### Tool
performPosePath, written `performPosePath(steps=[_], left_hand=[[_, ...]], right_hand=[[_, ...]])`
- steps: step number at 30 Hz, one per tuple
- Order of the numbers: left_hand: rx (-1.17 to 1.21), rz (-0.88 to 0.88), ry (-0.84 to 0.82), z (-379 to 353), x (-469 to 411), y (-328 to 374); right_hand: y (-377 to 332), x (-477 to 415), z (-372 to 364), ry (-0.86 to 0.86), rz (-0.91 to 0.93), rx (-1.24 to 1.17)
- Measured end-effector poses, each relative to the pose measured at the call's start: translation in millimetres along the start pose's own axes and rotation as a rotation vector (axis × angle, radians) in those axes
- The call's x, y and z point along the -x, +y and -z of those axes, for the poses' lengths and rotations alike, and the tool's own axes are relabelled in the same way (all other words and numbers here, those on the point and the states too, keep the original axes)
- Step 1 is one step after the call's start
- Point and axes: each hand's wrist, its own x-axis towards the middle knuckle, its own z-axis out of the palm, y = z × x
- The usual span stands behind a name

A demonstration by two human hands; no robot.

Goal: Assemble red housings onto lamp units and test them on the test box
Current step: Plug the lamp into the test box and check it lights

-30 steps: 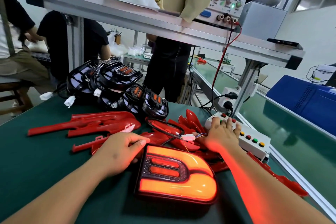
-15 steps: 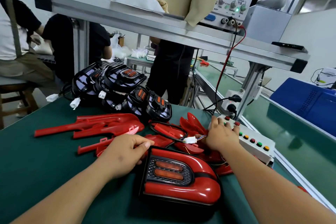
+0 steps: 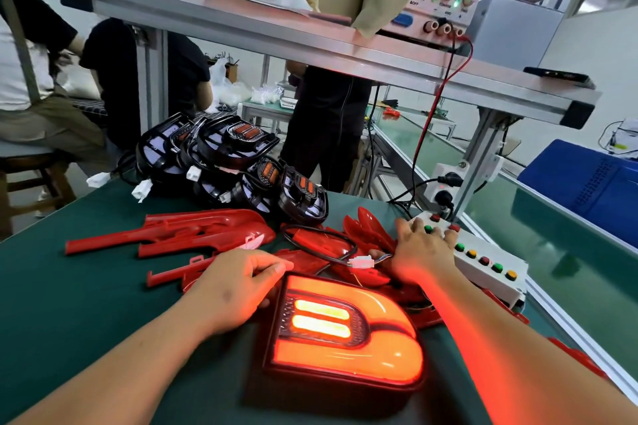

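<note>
1. My left hand [image 3: 238, 290], fingers curled, grips the left edge of the lit lamp [image 3: 345, 338].
2. My right hand [image 3: 423, 254], fingers spread flat, presses buttons on the test box [image 3: 497, 281].
3. The lamp lies on the worktop [image 3: 69, 304], long axis left-right, rounded end pointing right.

Both forearms are bare up to the frame's edge, as are the left hand [image 3: 238, 286] and the right hand [image 3: 422, 254].
</note>
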Motion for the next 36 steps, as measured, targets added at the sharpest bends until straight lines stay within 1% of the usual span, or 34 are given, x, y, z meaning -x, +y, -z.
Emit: performPosePath(steps=[12, 20, 23, 26, 30, 33, 36], left_hand=[[-0.038, -0.026, -0.013, 2, 1, 0], [-0.015, -0.007, 0.009, 1, 2, 0], [-0.055, -0.012, -0.002, 1, 4, 2], [-0.046, -0.006, 0.001, 2, 4, 4], [-0.04, -0.001, -0.005, 1, 4, 3], [-0.02, 0.0, -0.002, 2, 4, 3], [-0.097, -0.028, 0.002, 3, 0, 1]], right_hand=[[1, -2, -5, 0.0, -0.013, -0.05], [15, 4, 1, -0.059, -0.035, -0.199], [29, 17, 7, -0.09, -0.119, -0.207], [46, 33, 13, -0.115, -0.225, -0.173], [63, 50, 14, -0.175, -0.323, -0.145], [67, 54, 12, -0.214, -0.345, -0.136], [69, 55, 9, -0.212, -0.332, -0.112]])
